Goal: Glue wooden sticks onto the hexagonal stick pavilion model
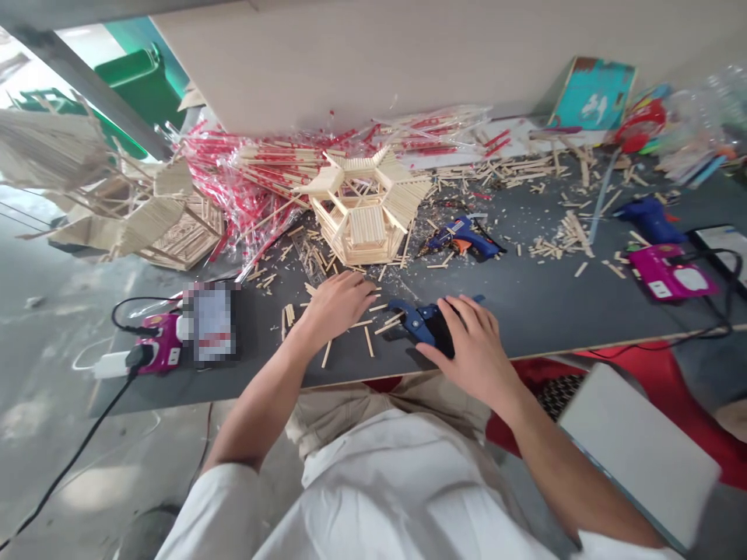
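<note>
At the near table (542,311) edge, the right hand (472,346) grips blue cutters (421,321); the left hand (338,305), fingers curled, presses loose sticks (369,341) at 9 o'clock. Fingers near the blades risk a nick; a nudge could topple the stick pavilion (362,206) at 12 o'clock.

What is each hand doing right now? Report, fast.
Left hand: palm down, fingers on loose wooden sticks on the table; grip cannot be told.
Right hand: closed over the blue cutter.

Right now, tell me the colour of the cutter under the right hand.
Blue cutter with black grips, head view.
</note>
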Action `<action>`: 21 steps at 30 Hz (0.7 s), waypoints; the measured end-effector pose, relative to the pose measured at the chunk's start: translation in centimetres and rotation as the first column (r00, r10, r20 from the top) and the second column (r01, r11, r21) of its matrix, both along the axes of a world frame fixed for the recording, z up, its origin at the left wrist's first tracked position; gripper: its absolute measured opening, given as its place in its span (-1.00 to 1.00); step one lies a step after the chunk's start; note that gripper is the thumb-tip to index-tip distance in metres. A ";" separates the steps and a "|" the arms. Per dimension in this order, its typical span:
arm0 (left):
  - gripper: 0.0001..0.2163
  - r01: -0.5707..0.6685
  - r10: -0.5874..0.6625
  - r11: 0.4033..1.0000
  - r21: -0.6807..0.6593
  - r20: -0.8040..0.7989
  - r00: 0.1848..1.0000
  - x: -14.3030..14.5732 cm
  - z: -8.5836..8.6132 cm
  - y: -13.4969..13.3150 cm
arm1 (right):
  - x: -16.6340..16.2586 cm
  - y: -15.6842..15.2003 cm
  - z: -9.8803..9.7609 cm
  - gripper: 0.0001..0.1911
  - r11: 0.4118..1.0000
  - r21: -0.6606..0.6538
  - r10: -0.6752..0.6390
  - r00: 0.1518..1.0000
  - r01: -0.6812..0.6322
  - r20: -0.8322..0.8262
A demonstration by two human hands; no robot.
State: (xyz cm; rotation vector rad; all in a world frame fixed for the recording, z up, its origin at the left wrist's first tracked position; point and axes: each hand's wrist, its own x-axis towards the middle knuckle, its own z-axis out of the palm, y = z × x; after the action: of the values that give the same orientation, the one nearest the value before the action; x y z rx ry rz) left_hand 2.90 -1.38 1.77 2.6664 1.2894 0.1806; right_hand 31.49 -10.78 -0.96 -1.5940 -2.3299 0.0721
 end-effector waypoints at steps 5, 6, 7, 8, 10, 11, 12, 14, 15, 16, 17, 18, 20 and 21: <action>-0.68 0.005 -0.005 1.000 0.004 -0.005 1.000 -0.1 -0.2 0.1 | 1.3 6.2 0.3 -0.63 0.999 -0.005 -0.052 0.994 0.052 -0.097; -0.69 0.002 -0.002 1.000 0.004 -0.004 1.000 -0.2 -0.2 0.2 | 1.4 7.6 0.2 -0.65 0.997 -0.026 -0.080 0.993 0.078 -0.087; -0.70 -0.003 0.003 1.000 0.004 -0.002 1.000 -0.4 -0.3 0.2 | 1.5 8.8 0.1 -0.66 0.993 -0.047 -0.109 0.992 0.106 -0.061; -0.71 -0.011 0.011 1.000 0.001 -0.001 1.000 -0.5 -0.3 0.3 | 1.5 9.8 0.0 -0.67 0.989 -0.061 -0.135 0.990 0.133 -0.028; -0.73 -0.035 0.034 0.999 -0.012 -0.005 0.999 -0.9 -0.2 0.6 | 1.2 11.2 -0.1 -0.70 0.981 -0.077 -0.174 0.984 0.177 0.044; -0.74 -0.045 0.045 0.999 -0.023 -0.011 0.999 -1.1 -0.1 0.7 | 1.1 11.6 -0.1 -0.71 0.979 -0.078 -0.184 0.980 0.190 0.079; -0.75 -0.051 0.051 0.998 -0.035 -0.017 0.999 -1.3 0.0 0.8 | 0.9 11.8 0.1 -0.71 0.977 -0.080 -0.188 0.975 0.198 0.114; -0.75 -0.057 0.056 0.997 -0.050 -0.019 0.998 -1.6 0.2 1.0 | 0.5 11.9 0.6 -0.70 0.976 -0.091 -0.182 0.968 0.199 0.171; -0.75 -0.058 0.057 0.997 -0.049 -0.011 0.998 -1.6 0.3 1.0 | 0.4 11.9 0.9 -0.71 0.976 -0.098 -0.173 0.969 0.192 0.177; -0.74 -0.061 0.061 0.997 -0.038 0.009 0.998 -1.6 0.4 1.0 | 0.2 11.8 1.4 -0.73 0.979 -0.110 -0.156 0.976 0.174 0.151; -0.72 -0.071 0.071 0.997 -0.018 0.044 0.996 -1.5 0.4 0.9 | -0.1 11.7 1.8 -0.75 0.981 -0.131 -0.129 0.988 0.140 0.085; -0.71 -0.086 0.085 0.996 0.009 0.094 0.992 -1.3 0.3 0.8 | -0.4 11.6 2.2 -0.79 0.982 -0.162 -0.098 0.995 0.094 -0.020; -0.69 -0.120 0.102 0.990 0.067 0.229 0.968 -0.6 0.0 0.6 | -1.4 11.4 2.8 -0.82 0.964 -0.263 -0.048 0.952 -0.035 -0.302; -0.67 -0.132 0.097 0.986 0.098 0.302 0.948 -0.3 -0.2 0.4 | -2.1 11.3 2.9 -0.80 0.938 -0.328 -0.046 0.895 -0.115 -0.444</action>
State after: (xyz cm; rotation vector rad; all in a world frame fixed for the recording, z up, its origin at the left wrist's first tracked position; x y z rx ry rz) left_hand 2.65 -0.97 1.56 2.5294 1.3692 0.6648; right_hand 29.37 0.50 1.94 -1.4805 -2.0514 0.8142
